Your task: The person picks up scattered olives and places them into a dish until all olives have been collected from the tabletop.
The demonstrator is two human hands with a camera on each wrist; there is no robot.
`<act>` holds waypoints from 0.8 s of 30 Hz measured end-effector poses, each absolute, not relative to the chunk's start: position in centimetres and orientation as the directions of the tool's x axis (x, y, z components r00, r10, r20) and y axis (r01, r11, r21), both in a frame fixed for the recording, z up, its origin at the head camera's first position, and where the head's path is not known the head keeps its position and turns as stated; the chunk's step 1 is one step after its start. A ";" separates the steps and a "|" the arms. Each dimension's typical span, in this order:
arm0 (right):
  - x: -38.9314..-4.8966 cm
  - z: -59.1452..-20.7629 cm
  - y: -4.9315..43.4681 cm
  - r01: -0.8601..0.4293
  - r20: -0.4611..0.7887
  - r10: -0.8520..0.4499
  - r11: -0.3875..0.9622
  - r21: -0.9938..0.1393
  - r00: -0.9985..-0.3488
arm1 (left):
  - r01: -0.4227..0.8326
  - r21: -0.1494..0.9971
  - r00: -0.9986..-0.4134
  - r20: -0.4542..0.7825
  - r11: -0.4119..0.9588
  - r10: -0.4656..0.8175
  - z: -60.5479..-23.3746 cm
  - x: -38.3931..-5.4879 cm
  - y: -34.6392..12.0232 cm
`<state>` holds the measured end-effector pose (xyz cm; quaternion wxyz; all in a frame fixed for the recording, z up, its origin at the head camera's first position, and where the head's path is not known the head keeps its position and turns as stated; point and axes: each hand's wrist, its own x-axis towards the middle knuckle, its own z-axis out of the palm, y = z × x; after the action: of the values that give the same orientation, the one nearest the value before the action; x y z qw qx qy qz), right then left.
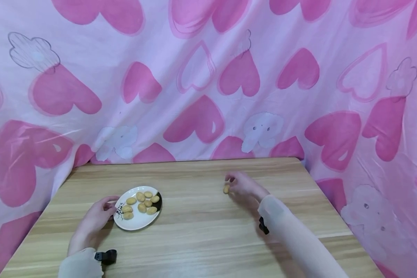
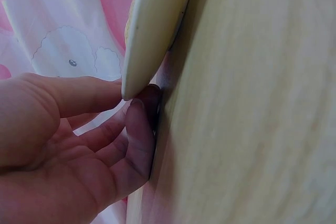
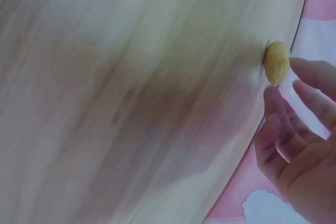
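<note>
On the left of the table, my left hand [image 1: 96,214] grips the near-left rim of a round white plate [image 1: 138,222] with dark decoration. In the left wrist view the thumb lies on top of the plate's rim [image 2: 137,59] and fingers reach beneath it. Several small yellow-brown oval pieces, potato-like, lie on the plate. Another such oval piece [image 3: 276,63] rests on the wood at the far right of centre. My right hand [image 1: 244,184] is right beside this piece, thumb and fingers spread apart with fingertips close at its edge.
The light wooden table [image 1: 194,239] ends at a pink curtain [image 1: 208,77] with heart prints, which hangs behind and along both sides. Black straps [image 1: 106,256] sit at the wrists.
</note>
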<state>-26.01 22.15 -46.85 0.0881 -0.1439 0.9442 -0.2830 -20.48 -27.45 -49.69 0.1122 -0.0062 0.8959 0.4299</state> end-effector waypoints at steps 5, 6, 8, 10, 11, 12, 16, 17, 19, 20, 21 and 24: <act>-26.3 -47.5 22.2 -0.225 -0.113 -0.340 0.802 -0.554 -0.933 | -0.100 0.770 -0.974 -0.204 0.630 0.096 -49.6 -20.6 -27.5; -26.4 -47.7 22.1 -0.233 -0.111 -0.348 0.799 -0.554 -0.931 | -0.101 0.770 -0.974 -0.205 0.630 0.095 -49.6 -20.6 -27.5; -26.5 -48.0 22.1 -0.261 -0.103 -0.370 0.802 -0.538 -0.923 | -0.107 0.770 -0.973 -0.210 0.629 0.092 -49.5 -20.7 -27.5; -26.5 -48.2 22.0 -0.273 -0.105 -0.388 0.793 -0.545 -0.916 | -0.108 0.775 -0.974 -0.209 0.622 0.091 -49.6 -20.7 -27.5; -26.5 -48.3 21.9 -0.270 -0.112 -0.389 0.792 -0.548 -0.914 | -0.111 0.781 -0.974 -0.209 0.614 0.090 -49.6 -20.7 -27.5; -26.4 -48.3 21.9 -0.261 -0.123 -0.387 0.792 -0.553 -0.914 | -0.110 0.789 -0.974 -0.206 0.604 0.091 -49.6 -20.7 -27.5; -26.3 -47.9 21.5 -0.237 -0.147 -0.378 0.792 -0.562 -0.914 | -0.119 0.804 -0.975 -0.206 0.583 0.084 -49.7 -20.8 -27.4; -26.3 -47.8 21.4 -0.237 -0.150 -0.377 0.795 -0.558 -0.914 | -0.124 0.799 -0.975 -0.208 0.588 0.077 -49.7 -20.8 -27.4; -26.3 -47.6 21.0 -0.255 -0.144 -0.391 0.796 -0.549 -0.909 | -0.129 0.795 -0.975 -0.210 0.592 0.070 -49.7 -20.7 -27.4; -26.2 -47.5 20.8 -0.264 -0.143 -0.399 0.794 -0.547 -0.906 | -0.134 0.794 -0.974 -0.214 0.593 0.067 -49.7 -20.7 -27.3; -26.2 -47.4 20.6 -0.275 -0.138 -0.406 0.795 -0.541 -0.903 | -0.135 0.795 -0.974 -0.216 0.592 0.068 -49.7 -20.6 -27.3; -26.2 -47.3 19.6 -0.327 -0.123 -0.443 0.796 -0.509 -0.888 | -0.135 0.789 -0.973 -0.220 0.599 0.071 -49.6 -20.5 -27.4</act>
<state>-26.23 19.62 -47.26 0.1189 -0.2046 0.9402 -0.2449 -20.49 -27.42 -49.58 0.1150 -0.0182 0.8867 0.4474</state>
